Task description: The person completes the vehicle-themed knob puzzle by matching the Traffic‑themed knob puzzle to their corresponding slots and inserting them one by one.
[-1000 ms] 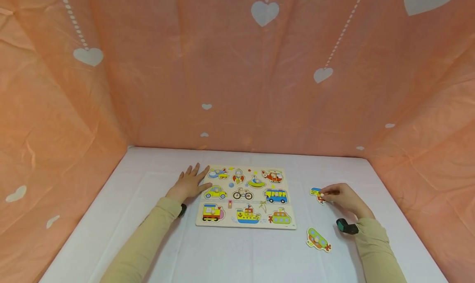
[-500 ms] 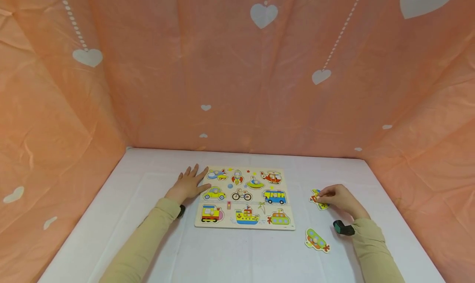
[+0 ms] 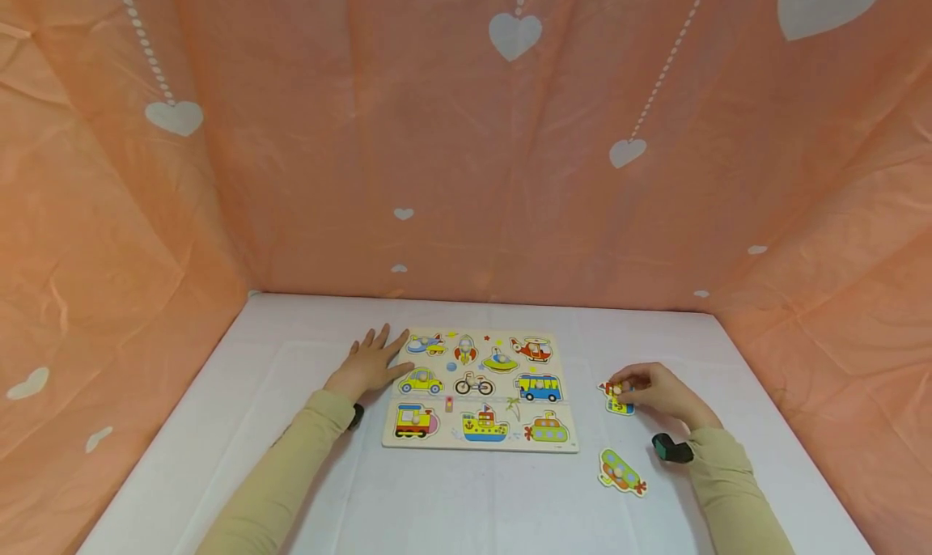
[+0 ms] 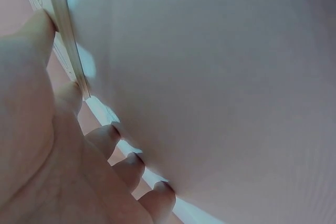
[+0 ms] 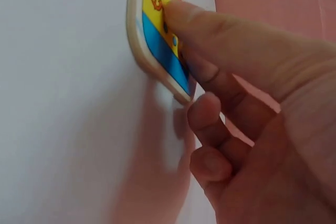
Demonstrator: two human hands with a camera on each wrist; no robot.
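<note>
My right hand [image 3: 661, 395] pinches a ship puzzle piece [image 3: 620, 406] between thumb and fingers, to the right of the board. In the right wrist view, the blue and yellow hull [image 5: 160, 45] stands tilted over the white surface, its lower edge close to it. In the head view its blue hull faces toward me. My left hand [image 3: 364, 370] lies spread at the left side of the wooden puzzle board [image 3: 446, 444], thumb and index fingertip touching its edge. A green submarine piece [image 3: 621, 472] with a knob lies on the table near the right wrist.
Several vehicle pieces sit in the board, among them a bus [image 3: 539, 387], a train [image 3: 417, 420] and a helicopter [image 3: 534, 349]. A white cloth covers the table [image 3: 466, 506]. Peach curtains [image 3: 480, 175] with hearts enclose the back and sides.
The ship piece has turned in my right fingers, from hull pointing away to hull toward me, and shifted slightly left. The left hand keeps its place on the board.
</note>
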